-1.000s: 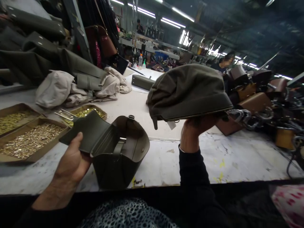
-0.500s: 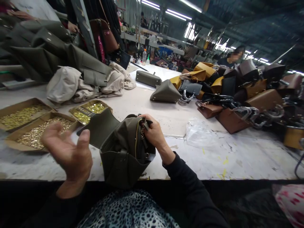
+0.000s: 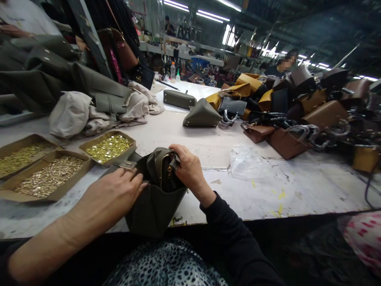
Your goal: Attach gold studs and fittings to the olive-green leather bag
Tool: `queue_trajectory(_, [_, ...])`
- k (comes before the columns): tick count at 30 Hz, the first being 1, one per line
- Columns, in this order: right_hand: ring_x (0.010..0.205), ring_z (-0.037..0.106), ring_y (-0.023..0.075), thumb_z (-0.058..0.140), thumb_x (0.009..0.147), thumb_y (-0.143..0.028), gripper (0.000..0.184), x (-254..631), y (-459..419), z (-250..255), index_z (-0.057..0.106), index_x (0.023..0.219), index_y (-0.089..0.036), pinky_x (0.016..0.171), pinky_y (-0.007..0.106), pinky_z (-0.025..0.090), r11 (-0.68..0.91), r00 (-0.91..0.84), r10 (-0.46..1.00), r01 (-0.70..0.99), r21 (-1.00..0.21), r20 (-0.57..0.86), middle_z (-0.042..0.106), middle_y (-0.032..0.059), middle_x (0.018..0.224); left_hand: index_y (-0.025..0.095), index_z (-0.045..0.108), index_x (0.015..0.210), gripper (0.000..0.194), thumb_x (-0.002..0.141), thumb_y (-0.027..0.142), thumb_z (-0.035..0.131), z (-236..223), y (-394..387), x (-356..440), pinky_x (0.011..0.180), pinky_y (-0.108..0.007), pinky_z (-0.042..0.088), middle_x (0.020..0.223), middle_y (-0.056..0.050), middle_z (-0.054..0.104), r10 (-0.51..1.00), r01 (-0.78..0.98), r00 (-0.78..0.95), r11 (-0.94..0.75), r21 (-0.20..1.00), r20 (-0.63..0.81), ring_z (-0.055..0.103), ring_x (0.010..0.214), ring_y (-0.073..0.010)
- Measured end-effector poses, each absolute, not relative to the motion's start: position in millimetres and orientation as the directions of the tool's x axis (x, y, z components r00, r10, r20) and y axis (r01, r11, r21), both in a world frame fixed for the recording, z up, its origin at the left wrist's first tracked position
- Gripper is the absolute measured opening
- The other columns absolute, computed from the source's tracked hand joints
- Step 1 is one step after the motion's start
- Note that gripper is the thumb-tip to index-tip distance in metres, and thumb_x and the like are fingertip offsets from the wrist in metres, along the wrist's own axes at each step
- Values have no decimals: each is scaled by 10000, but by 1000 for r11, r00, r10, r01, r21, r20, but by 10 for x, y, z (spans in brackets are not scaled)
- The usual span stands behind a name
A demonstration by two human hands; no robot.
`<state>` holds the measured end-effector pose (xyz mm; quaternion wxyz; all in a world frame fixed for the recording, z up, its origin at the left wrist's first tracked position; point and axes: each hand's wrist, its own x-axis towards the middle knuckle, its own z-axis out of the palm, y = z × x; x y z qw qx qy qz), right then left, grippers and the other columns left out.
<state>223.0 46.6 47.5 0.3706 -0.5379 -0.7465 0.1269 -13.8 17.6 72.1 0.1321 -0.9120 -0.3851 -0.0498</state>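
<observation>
A dark olive handbag (image 3: 154,206) stands at the table's front edge, its mouth turned up and a zippered compartment showing inside. My right hand (image 3: 189,167) is closed on the zippered edge of the bag at its right side. On the bag's left side, my left hand (image 3: 119,190) has its fingers bent over the flap, near a small metal-looking piece at the fingertips. Its palm side is hidden, and the flap is largely covered by the hand.
Cardboard trays of small gold metal parts (image 3: 108,147) sit at the left. Beyond them lie olive bag pieces and beige cloth (image 3: 71,113). Finished-looking handbags (image 3: 288,141) are heaped at the right, near a crumpled clear plastic bag (image 3: 245,161). Another person (image 3: 282,65) is at the back.
My left hand has come from the air at the left, fingers spread, down onto the bag's flap, which now lies lower. My right hand keeps its hold. The view has shifted slightly.
</observation>
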Motion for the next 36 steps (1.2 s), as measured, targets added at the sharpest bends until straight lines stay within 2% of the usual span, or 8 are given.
queue_trajectory(4, [1001, 680, 204, 555, 985, -138, 266, 2252, 459, 457, 681, 1177, -272, 869, 290, 540, 367, -104, 898, 712, -599, 427, 689, 14, 1165, 161, 717, 870, 409, 1028, 273, 357, 728, 349, -166, 866, -423, 493, 910, -142, 690, 800, 802, 596, -589, -97, 76, 634, 918, -291])
queue_trajectory(11, [824, 634, 167, 586, 980, -214, 255, 2267, 457, 424, 704, 1193, -292, 713, 264, 499, 372, -135, 893, 759, -534, 430, 602, 30, 1169, 211, 644, 587, 551, 939, 604, 485, 579, 466, 84, 565, -298, 337, 593, -48, 628, 816, 819, 482, -290, 495, -319, 565, 550, -194])
queue_trajectory(16, [803, 621, 177, 546, 976, -171, 291, 2297, 531, 432, 674, 1217, -274, 702, 281, 496, 323, -98, 903, 796, -512, 417, 574, 52, 1228, 210, 642, 577, 500, 883, 591, 536, 467, 304, 146, 528, -276, 394, 578, -25, 609, 882, 725, 411, -163, 669, -230, 569, 562, -197])
queue_trajectory(19, [867, 634, 208, 502, 970, -115, 331, 2317, 595, 423, 641, 1236, -256, 752, 298, 508, 301, -56, 905, 785, -541, 421, 604, 59, 1192, 228, 780, 801, 389, 920, 539, 580, 426, 88, 48, 706, -274, 558, 833, -45, 749, 892, 627, 448, -266, 733, -59, 693, 791, -226])
queue_trajectory(24, [1007, 642, 239, 454, 968, -80, 317, 2336, 697, 392, 631, 1176, -241, 873, 329, 511, 309, -11, 898, 729, -611, 440, 662, 57, 1154, 309, 801, 1166, 266, 934, 309, 670, 349, -231, -201, 1162, -346, 467, 1113, -39, 763, 754, 471, 565, -627, 620, 334, 690, 1137, -217])
queue_trajectory(29, [1033, 652, 240, 460, 959, -75, 318, 2329, 754, 377, 639, 1167, -235, 894, 333, 508, 343, -1, 877, 702, -624, 481, 687, 52, 1149, 349, 703, 1341, 457, 951, 121, 635, 178, -353, -333, 1065, -288, 543, 1210, -42, 756, 575, 375, 596, -816, 439, 560, 707, 1137, -185])
queue_trajectory(32, [1004, 659, 239, 459, 966, -77, 319, 2298, 730, 387, 650, 1155, -249, 849, 321, 505, 305, 10, 881, 754, -582, 474, 683, 48, 1139, 421, 691, 1330, 552, 908, 70, 635, 93, -376, -349, 1173, -440, 490, 1349, -32, 707, 564, 437, 527, -822, 366, 636, 575, 1385, -270])
queue_trajectory(36, [974, 666, 238, 500, 974, -99, 303, 2200, 642, 422, 628, 1208, -243, 794, 301, 499, 347, -118, 893, 796, -496, 435, 687, 56, 1152, 457, 651, 1364, 605, 896, 80, 587, 208, -343, -271, 1310, -559, 263, 1406, 30, 693, 465, 415, 679, -881, 226, 568, 385, 1547, -271])
